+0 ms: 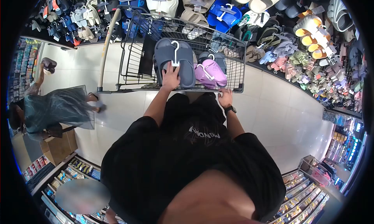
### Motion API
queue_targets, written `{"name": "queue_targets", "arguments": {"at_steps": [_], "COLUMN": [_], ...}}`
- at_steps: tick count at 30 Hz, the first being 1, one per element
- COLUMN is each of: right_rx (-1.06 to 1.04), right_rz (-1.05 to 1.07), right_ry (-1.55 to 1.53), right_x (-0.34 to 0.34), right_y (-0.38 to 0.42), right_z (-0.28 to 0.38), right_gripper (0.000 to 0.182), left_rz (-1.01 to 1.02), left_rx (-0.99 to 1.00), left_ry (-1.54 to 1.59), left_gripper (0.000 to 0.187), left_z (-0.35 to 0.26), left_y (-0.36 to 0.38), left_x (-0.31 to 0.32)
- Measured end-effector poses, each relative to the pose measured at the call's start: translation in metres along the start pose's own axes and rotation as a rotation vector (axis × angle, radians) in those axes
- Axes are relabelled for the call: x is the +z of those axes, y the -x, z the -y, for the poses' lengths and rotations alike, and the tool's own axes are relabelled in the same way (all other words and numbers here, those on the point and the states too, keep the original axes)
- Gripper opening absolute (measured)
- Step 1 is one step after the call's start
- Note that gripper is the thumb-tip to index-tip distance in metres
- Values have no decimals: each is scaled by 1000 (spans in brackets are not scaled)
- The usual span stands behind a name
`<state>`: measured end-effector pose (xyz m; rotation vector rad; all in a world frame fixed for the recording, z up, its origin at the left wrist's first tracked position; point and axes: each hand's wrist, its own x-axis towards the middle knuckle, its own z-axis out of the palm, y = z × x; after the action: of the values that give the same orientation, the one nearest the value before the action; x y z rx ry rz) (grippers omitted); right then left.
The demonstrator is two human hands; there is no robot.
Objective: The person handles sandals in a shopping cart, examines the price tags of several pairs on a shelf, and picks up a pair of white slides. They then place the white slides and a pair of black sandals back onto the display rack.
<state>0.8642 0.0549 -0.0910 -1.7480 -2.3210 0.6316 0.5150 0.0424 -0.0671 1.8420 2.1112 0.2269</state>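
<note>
A pair of dark grey slide sandals (186, 70) on a white plastic hanger sits in the black wire shopping cart (134, 80) in front of me. My left hand (170, 76) grips the pair at its near end, fingers over the strap area just below the hanger. To the right of it in the cart lies a purple pair of sandals (208, 76) with a white hanger, partly covering another dark pair (219, 59). My right hand (225, 97) has its fingers curled over the cart's near right rim.
Racks of hanging sandals (224, 17) rise behind the cart and curve along the right. At left another person (58, 107) holds up a dark shoe (49, 64). A cardboard box (60, 146) stands near that person. Shelves of small packaged goods (300, 196) are behind me.
</note>
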Motion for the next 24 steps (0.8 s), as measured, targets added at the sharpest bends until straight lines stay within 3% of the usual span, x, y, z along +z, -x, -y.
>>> {"name": "queue_targets", "arguments": {"at_steps": [5,9,14,15,21,24], "right_rx": [82,118,39,109,23,22], "right_rz": [58,92,62,123,107,48], "right_ry": [19,57,98,161,-53,-149], "right_x": [2,5,21,14,-4,-3], "right_y": [9,17,31,32,51,63], "right_z": [-9,-15,-52,-52,-87,-89], "right_gripper": [26,25,23,23,24,25], "left_rz": [40,71,-76,-107,-160,-179], "left_rx": [-16,28,91,72,-125,-71], "left_ry": [124,12,-59,-65,-68,-87], "left_gripper": [72,70,50,49,40,26], "left_z": [-12,-15,-28,-32,-79,-92], "left_y": [9,33,70,75,99,108], "left_x": [0,-1,6,11,18,33]}}
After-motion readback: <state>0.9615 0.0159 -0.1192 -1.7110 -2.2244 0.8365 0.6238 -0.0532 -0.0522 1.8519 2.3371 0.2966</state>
